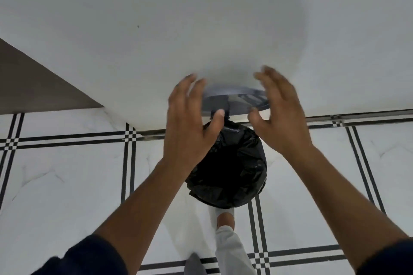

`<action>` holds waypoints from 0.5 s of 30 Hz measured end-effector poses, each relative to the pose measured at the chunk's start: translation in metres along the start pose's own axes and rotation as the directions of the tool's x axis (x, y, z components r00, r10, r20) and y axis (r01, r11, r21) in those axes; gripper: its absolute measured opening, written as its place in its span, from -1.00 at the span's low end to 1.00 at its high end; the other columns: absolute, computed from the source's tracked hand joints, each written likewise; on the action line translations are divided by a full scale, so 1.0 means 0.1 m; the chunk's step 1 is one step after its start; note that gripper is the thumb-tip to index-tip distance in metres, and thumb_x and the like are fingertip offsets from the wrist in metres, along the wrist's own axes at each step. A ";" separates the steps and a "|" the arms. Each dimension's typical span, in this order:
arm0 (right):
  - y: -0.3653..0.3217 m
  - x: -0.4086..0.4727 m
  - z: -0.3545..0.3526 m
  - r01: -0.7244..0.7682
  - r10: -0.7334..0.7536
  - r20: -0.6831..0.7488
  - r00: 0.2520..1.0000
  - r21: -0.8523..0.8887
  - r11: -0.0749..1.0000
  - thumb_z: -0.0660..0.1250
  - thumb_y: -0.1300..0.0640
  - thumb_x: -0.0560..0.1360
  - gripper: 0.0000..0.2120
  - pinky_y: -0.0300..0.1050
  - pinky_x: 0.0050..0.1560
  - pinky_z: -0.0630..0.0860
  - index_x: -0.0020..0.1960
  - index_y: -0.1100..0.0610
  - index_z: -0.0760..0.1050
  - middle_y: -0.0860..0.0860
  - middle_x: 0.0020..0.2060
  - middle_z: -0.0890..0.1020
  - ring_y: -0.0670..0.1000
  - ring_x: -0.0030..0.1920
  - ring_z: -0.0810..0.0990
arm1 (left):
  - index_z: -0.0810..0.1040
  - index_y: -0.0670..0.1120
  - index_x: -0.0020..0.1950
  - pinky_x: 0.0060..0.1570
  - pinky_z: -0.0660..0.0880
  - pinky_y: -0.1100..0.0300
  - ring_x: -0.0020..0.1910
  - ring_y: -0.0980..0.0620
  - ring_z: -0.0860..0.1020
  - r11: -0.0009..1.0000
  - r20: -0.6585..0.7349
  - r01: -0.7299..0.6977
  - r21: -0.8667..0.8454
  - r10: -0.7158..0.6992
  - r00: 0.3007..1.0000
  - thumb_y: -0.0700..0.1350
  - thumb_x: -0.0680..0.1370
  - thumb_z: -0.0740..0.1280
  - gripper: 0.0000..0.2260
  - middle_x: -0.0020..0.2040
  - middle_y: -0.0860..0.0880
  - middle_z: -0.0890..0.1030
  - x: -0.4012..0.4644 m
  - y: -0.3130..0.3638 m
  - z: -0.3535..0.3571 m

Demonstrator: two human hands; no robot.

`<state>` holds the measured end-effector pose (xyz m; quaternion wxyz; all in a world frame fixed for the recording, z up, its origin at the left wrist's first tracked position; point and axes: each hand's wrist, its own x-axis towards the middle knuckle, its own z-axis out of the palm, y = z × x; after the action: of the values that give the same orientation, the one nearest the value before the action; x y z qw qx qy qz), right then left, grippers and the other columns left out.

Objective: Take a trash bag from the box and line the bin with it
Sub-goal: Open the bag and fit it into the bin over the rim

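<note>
Reaching forward over a pedal bin, a person in dark sleeves [89, 257] holds both bare hands spread above it, fingers apart and gripping nothing. Nearest the camera, a leg in pale trousers [232, 250] extends to a foot [225, 216] at the bin's base; whether it presses a pedal cannot be told. Just beyond the foot stands the bin [228, 202], its mouth lined with a black trash bag [232, 163], the crumpled plastic folded over the rim all the way round. The left hand [190, 123] hovers over the bag's near-left edge, its thumb [218, 118] overlapping the plastic in the frame, though contact cannot be confirmed. The right hand [279, 114] hangs open to the bag's upper right, apart from it. Between the two hands, beyond the bag, the bin's lid [234, 98] stands raised, its glossy grey underside facing the camera. The bin sits on a white tiled floor [67, 174] crossed by black double lines, close against a plain white wall [201, 18], with a brown surface [33, 87] at far left.
</note>
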<state>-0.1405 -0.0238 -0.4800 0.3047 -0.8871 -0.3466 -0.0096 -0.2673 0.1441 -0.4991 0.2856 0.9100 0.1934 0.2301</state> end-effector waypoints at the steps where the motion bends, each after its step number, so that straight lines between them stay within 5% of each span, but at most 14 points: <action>1: 0.00 0.13 0.00 0.056 -0.048 0.120 0.992 -0.064 0.996 0.31 0.14 0.41 -0.34 0.06 0.48 0.35 0.52 0.13 0.36 0.07 0.51 0.40 0.13 0.51 0.33 | 0.35 -0.16 0.55 0.53 0.21 0.07 0.57 -0.16 0.24 0.996 0.148 -0.061 0.069 0.051 0.988 0.10 0.65 0.28 -0.46 0.56 -0.14 0.33 0.16 0.03 -0.02; 5: -0.05 0.25 0.03 0.165 -0.065 0.422 0.904 -0.206 0.964 0.07 0.07 0.38 -0.33 0.22 0.19 0.56 0.48 0.15 0.41 0.13 0.39 0.54 0.25 0.29 0.56 | 0.30 -0.12 0.59 0.47 0.32 -0.09 0.52 -0.16 0.35 0.968 0.542 -0.183 0.170 0.063 0.838 0.17 0.71 0.06 -0.46 0.55 -0.12 0.40 0.40 0.03 -0.04; 12: -0.05 -0.42 0.04 0.120 0.020 0.474 0.880 -0.262 0.958 0.23 0.05 0.28 -0.27 0.22 0.29 0.52 0.45 0.19 0.47 0.15 0.43 0.52 0.23 0.37 0.52 | 0.45 -0.20 0.51 0.36 0.47 -0.13 0.40 -0.24 0.51 0.932 0.577 -0.282 0.229 0.104 0.810 0.15 0.69 -0.02 -0.42 0.48 -0.18 0.50 -0.33 0.00 0.03; 15: -0.07 -0.81 0.12 0.025 0.127 0.534 0.836 -0.268 0.963 0.28 0.06 0.30 -0.20 0.16 0.42 0.37 0.55 0.16 0.35 0.09 0.53 0.41 0.16 0.52 0.37 | 0.36 -0.19 0.57 0.42 0.41 -0.15 0.50 -0.21 0.40 0.943 0.661 -0.239 0.230 0.028 0.750 0.16 0.71 -0.07 -0.40 0.53 -0.16 0.43 -0.75 -0.01 0.16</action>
<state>-0.2086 -0.0624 -0.5046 0.0724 -0.8943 -0.3907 0.2056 -0.3202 0.1021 -0.5348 0.1757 0.9769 0.0489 -0.1112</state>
